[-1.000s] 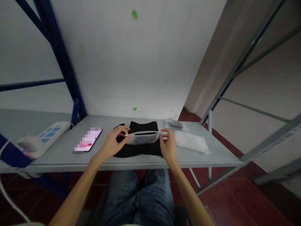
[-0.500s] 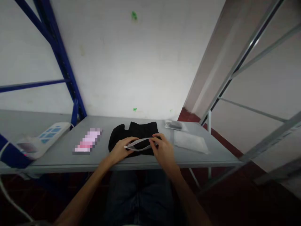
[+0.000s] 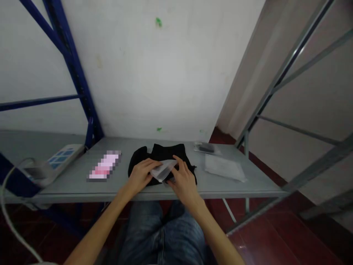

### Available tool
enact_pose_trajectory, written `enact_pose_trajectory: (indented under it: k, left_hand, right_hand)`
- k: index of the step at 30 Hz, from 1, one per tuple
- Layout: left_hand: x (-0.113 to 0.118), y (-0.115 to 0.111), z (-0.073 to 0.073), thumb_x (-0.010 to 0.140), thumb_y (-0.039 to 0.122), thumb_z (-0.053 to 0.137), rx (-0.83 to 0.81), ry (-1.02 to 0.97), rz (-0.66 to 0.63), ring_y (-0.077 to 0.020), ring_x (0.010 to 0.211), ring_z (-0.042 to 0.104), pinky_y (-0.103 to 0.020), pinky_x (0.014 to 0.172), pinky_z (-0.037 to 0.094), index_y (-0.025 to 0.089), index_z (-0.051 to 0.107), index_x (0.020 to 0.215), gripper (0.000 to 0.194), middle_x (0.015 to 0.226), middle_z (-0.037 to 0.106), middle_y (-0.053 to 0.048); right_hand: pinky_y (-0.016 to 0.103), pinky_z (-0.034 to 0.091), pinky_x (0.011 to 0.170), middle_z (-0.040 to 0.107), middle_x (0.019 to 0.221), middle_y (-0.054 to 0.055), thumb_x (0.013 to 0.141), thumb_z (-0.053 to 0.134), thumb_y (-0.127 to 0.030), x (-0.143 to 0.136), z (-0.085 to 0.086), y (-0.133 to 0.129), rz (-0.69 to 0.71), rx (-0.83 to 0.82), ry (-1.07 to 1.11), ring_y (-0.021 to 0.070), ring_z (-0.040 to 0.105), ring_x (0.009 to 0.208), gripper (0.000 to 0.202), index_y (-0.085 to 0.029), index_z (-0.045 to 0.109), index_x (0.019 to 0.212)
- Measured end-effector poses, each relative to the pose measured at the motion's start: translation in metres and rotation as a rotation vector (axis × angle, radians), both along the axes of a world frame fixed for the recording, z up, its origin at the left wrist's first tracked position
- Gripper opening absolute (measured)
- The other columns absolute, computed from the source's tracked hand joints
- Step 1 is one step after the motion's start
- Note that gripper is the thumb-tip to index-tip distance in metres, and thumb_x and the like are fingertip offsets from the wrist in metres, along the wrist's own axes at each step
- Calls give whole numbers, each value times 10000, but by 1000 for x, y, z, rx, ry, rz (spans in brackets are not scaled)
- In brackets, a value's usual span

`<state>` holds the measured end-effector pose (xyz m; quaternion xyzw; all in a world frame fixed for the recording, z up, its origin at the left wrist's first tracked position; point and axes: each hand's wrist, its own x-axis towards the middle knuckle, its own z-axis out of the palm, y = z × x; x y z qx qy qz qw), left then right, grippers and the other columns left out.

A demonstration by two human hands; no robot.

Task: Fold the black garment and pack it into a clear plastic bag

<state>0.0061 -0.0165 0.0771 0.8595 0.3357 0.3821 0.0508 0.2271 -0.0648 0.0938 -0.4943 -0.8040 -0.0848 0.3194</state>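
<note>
A translucent plastic bag (image 3: 163, 170) is held between my hands, folded and crumpled above a black cloth item (image 3: 169, 150) spread on the table. My left hand (image 3: 141, 173) is closed on the bag's left side, its wrist over the table's front edge. On the right side, my right hand (image 3: 184, 181) grips the bag with thumb and fingers bent round it. The lower part of the bag is partly hidden by my right hand. I cannot tell the exact kind of the black cloth item.
To the right on the grey table (image 3: 132, 195) lie a flat whitish plastic bag (image 3: 224, 167) and a small clear packet (image 3: 205, 148) with a dark thing inside. A pixelated pink object (image 3: 106, 163) and a white power strip (image 3: 62, 162) are at left. Blue rack posts (image 3: 79, 81) rise there.
The bag's mouth was spread wide and level; now the bag is folded and tilted between my hands. My right hand has moved slightly down and left, baring the black cloth's right end.
</note>
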Motion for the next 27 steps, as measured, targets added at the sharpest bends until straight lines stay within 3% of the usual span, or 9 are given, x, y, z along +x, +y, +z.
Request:
enact_pose_trajectory:
  k: [3,7,10,13,16,19,22,27]
  left_hand:
    - [-4,1,4,837,37,514,39,0,33,-246,1102,672,-405,965,542,250,684,1273,514,1201,738,-74]
    - [-13,3,12,839,44,520,94,51,94,-272,1101,669,-441,949,541,235,703,1248,487,1205,750,-81]
    - [-23,5,14,838,51,503,110,56,142,-284,1070,676,-443,923,551,214,724,1214,466,1178,764,-92]
    - [-36,9,14,841,73,490,99,31,223,-286,1054,690,-431,925,551,207,746,1172,440,1139,777,-94]
    - [-50,12,13,838,123,521,86,-17,380,-290,1067,698,-414,946,539,213,757,1149,400,1144,778,-88]
    - [-64,15,15,833,184,549,77,-83,609,-308,1051,705,-402,913,533,208,762,1133,368,1126,782,-91]
    - [-74,17,17,901,299,530,17,-119,819,-315,912,717,-390,806,530,203,758,1154,354,983,786,-98]
    - [-77,25,13,967,564,473,-41,-119,990,-325,731,692,-376,683,505,134,773,936,525,699,703,-122]
  right_hand:
    - [488,625,866,516,1496,131,786,733,-55,-1,-8,8,-19,70,73,344,581,1216,477,-272,698,1209]
    - [370,614,731,591,1295,121,856,629,-76,3,-15,16,-25,107,185,259,617,1006,389,-280,736,1170]
    - [320,601,690,578,1209,101,888,576,-96,8,-15,17,23,80,277,202,635,895,394,-291,753,1182]
    - [318,616,740,538,1247,87,902,512,-96,14,-10,17,129,48,465,170,655,902,441,-312,758,1197]
    - [304,638,708,525,1280,87,898,554,-164,22,-3,20,222,-22,736,210,654,1039,362,-305,766,1156]
    - [320,659,665,556,1305,99,896,655,-323,33,-1,30,225,-98,994,251,659,1069,264,-262,750,1135]
    - [359,672,702,566,1347,100,884,693,-396,43,-12,45,223,-148,1118,239,689,1021,329,-244,719,1174]
    - [341,651,790,614,1331,98,824,609,-222,47,-51,73,188,-120,966,229,673,1122,316,-236,750,1107]
